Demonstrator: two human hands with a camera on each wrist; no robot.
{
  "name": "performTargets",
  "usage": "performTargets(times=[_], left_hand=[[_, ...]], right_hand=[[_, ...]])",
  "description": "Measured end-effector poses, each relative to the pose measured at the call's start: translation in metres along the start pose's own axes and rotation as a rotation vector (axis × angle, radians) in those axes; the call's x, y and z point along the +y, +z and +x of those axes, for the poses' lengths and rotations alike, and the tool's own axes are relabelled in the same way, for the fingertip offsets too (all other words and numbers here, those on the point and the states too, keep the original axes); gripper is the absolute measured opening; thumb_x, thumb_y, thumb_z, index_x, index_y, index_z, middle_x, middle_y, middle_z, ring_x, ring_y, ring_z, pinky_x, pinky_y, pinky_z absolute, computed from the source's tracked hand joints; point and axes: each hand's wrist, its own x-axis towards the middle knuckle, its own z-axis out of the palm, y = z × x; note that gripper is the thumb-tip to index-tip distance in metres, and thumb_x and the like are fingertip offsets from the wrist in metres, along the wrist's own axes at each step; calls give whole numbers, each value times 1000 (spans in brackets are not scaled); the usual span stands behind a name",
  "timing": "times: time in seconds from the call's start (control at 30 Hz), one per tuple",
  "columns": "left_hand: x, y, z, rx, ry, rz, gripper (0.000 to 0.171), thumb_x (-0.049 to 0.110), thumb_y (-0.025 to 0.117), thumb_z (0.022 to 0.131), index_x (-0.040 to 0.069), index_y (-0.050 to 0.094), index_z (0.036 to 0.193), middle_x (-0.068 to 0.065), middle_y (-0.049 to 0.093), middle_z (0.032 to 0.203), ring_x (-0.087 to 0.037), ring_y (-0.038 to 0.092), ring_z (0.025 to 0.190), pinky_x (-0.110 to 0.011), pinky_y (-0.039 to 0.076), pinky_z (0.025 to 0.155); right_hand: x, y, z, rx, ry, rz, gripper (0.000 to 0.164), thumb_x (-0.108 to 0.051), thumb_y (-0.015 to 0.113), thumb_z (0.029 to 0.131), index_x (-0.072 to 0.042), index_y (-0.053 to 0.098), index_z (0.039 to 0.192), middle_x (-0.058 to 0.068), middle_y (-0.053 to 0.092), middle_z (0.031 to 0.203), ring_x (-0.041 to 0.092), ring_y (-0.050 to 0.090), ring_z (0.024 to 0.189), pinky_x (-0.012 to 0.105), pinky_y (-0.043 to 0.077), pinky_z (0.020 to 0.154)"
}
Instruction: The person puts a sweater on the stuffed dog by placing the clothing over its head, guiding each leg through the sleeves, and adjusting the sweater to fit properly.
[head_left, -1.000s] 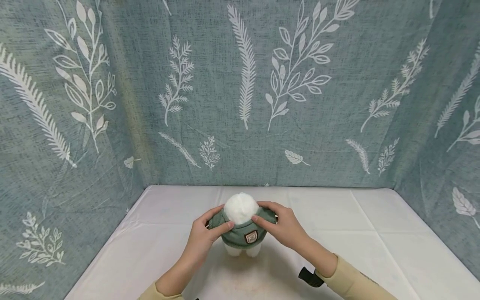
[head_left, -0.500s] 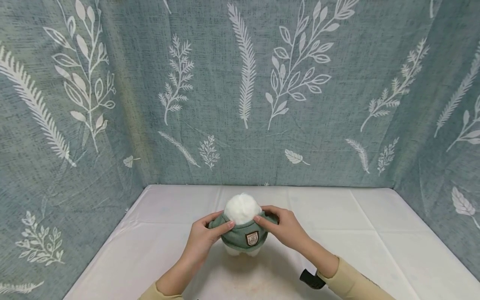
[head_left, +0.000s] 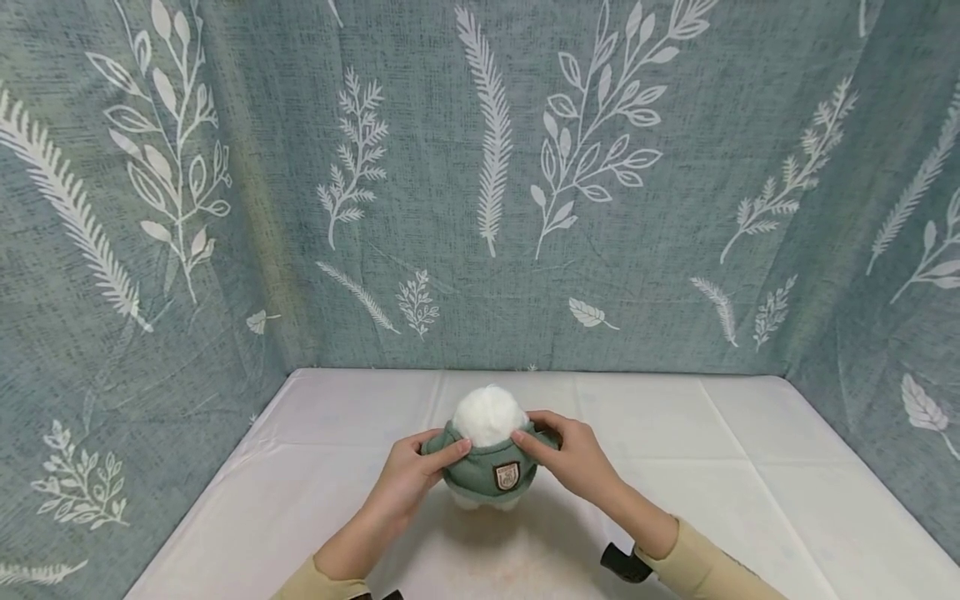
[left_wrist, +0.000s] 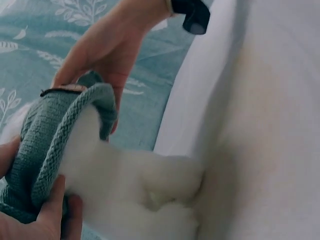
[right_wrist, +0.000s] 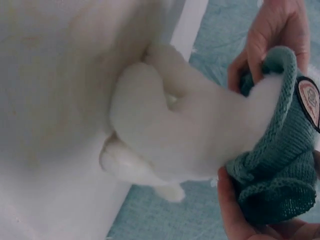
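Observation:
A white plush toy [head_left: 490, 414] stands on the table with a small green knitted sweater [head_left: 476, 475] around its upper body. On the sweater's front, facing me, is a shield-shaped badge [head_left: 507, 477]. My left hand [head_left: 412, 479] pinches the sweater's left side, thumb on the upper edge. The right hand [head_left: 581, 458] grips the opposite side the same way. Below the rolled hem, the toy's furry body and legs [left_wrist: 145, 185] show bare in the left wrist view. A sleeve opening [right_wrist: 280, 197] hangs beside the right fingers in the right wrist view. The toy's face is hidden.
A white cloth [head_left: 690, 475] with fold lines covers the table. Blue-green curtains [head_left: 450, 183] with white leaf prints enclose the back and both sides. A black strapped device [head_left: 626, 562] sits at the right wrist.
Both hands still hold the sweater. The toy's head and the badge have shifted slightly right, and the hands have moved a little with them. Less of the legs shows below the sweater.

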Motion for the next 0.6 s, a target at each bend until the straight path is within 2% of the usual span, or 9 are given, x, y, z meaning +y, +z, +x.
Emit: performTargets(times=[0.3, 0.47, 0.6], left_hand=[[-4, -3, 19, -66, -8, -32, 50, 23, 71, 85, -2, 57, 126, -16, 56, 130, -24, 56, 119, -36, 47, 100], [-6, -3, 25, -85, -3, -47, 51, 22, 71, 86, -4, 56, 127, -17, 56, 128, -22, 58, 114, -35, 48, 97], [-7, -2, 27, -85, 0, -58, 50, 21, 71, 86, -4, 56, 127, -18, 56, 127, -20, 59, 111, -35, 50, 95]], right_hand=[[-1, 5, 4, 125, 0, 14, 38, -41, 69, 85, -21, 66, 117, -5, 70, 101, 8, 64, 91, 27, 52, 77], [-1, 3, 6, 130, 9, 14, 38, -40, 68, 86, -21, 65, 119, -4, 69, 102, 11, 64, 93, 29, 52, 77], [-1, 0, 7, 106, 13, -14, 38, -42, 65, 88, -23, 62, 121, -3, 67, 108, 14, 63, 100, 35, 52, 84]])
